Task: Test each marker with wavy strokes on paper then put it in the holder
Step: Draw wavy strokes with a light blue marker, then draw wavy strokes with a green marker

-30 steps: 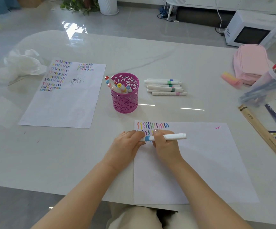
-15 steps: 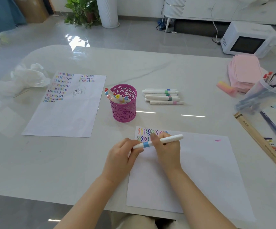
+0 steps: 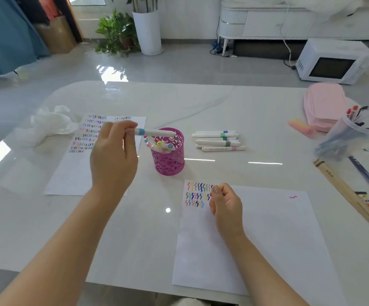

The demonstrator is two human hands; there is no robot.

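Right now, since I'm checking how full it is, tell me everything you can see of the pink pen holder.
The pink pen holder is a round upright cup with swirl cut-out walls, standing on the white table. Several markers lean inside against its left rim, ends up. The left hand holds a blue-banded marker level across its mouth; whether it touches the rim is unclear.
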